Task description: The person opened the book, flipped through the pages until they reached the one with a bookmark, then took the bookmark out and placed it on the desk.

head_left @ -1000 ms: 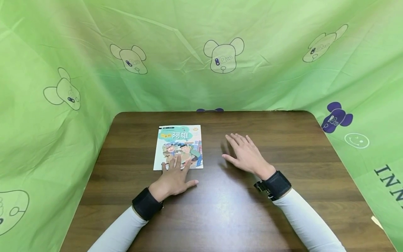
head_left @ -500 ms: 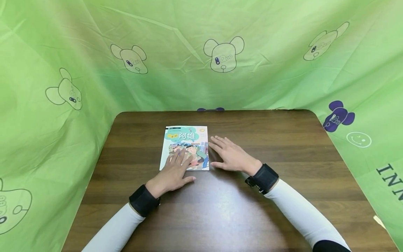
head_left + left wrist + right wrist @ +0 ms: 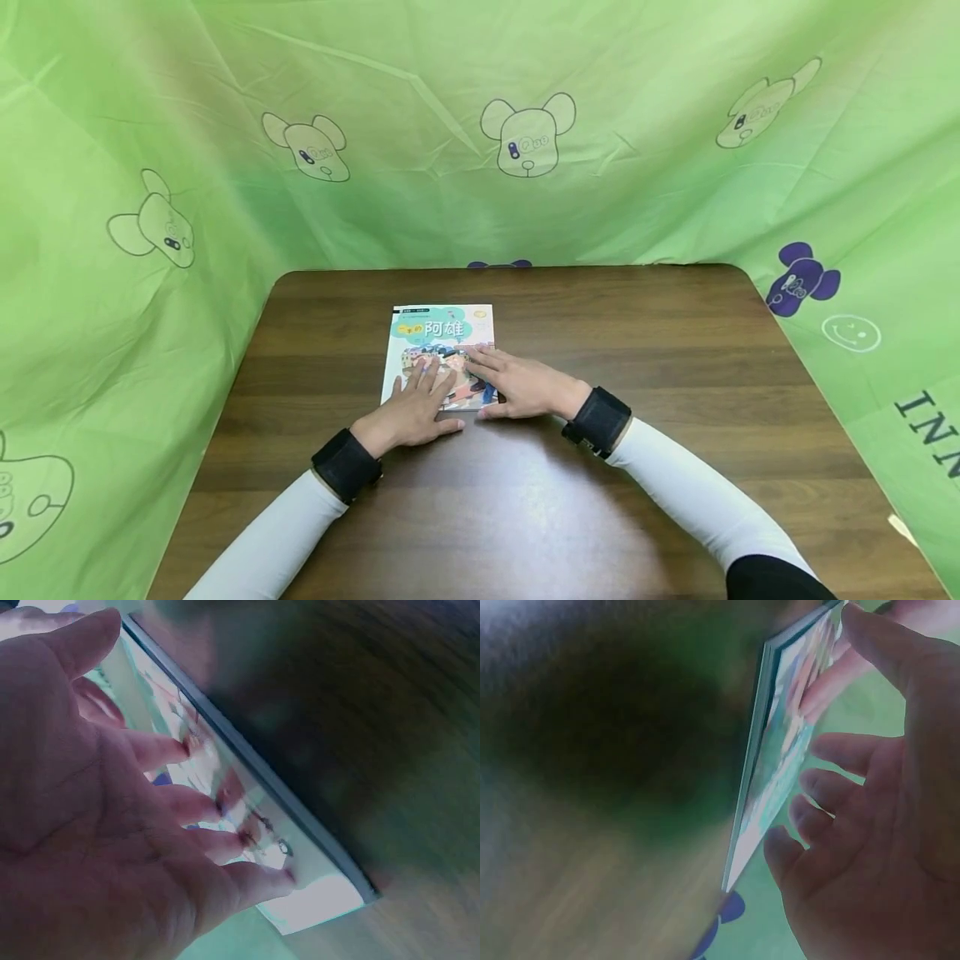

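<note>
A thin picture book [image 3: 405,343] with a pale cover, a turquoise cloud and cartoon figures lies flat on the wooden table, left of centre. My left hand [image 3: 410,417] is spread over its lower edge, fingertips on the cover and thumb off toward me. From the right, my right hand [image 3: 527,387] reaches across the lower right corner with straight fingers over the printed figures. In the left wrist view the left fingertips [image 3: 270,881] press on the cover, near the dark edge of the book [image 3: 322,900]. The right wrist view has the right fingers [image 3: 847,754] above the cover of the book [image 3: 761,802].
The brown wooden table [image 3: 637,333] has rounded far corners. A green curtain [image 3: 420,192] printed with bear heads surrounds its back and sides. A small pale strip [image 3: 902,529] sits at the right edge.
The book slid a little to the right under my left hand, then stopped. My right hand came left from the bare table onto the book's right side.
</note>
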The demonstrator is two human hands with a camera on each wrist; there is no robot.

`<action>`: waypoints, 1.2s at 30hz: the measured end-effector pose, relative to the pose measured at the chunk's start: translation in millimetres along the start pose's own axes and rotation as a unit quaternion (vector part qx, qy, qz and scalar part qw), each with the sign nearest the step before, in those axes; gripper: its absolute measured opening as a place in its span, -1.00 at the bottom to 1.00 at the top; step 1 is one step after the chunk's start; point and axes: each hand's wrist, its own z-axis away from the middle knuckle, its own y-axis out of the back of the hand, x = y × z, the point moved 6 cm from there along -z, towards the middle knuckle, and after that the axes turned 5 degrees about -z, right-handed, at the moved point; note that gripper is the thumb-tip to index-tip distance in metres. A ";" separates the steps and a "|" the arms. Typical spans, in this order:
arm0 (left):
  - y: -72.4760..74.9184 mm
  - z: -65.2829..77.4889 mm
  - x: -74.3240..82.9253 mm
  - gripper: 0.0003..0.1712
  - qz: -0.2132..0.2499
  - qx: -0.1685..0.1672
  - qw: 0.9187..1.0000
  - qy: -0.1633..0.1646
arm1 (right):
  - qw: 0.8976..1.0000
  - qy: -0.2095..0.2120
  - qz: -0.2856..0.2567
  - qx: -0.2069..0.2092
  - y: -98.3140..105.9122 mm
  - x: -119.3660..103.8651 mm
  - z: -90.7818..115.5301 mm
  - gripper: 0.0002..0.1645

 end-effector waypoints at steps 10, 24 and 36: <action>-7.1 -2.3 24.2 -0.02 -0.017 -0.023 1.000 0.000 | 1.000 0.007 0.020 -0.017 -9.6 1.0 20.1 -0.07; -15.2 -7.4 56.9 -0.05 -0.056 -0.010 0.998 0.007 | 1.000 0.022 0.018 -0.006 -6.1 8.4 58.3 -0.01; -22.6 -9.6 71.2 -0.01 -0.057 0.003 0.998 0.012 | 1.000 0.024 0.007 0.007 -1.2 15.0 71.5 -0.18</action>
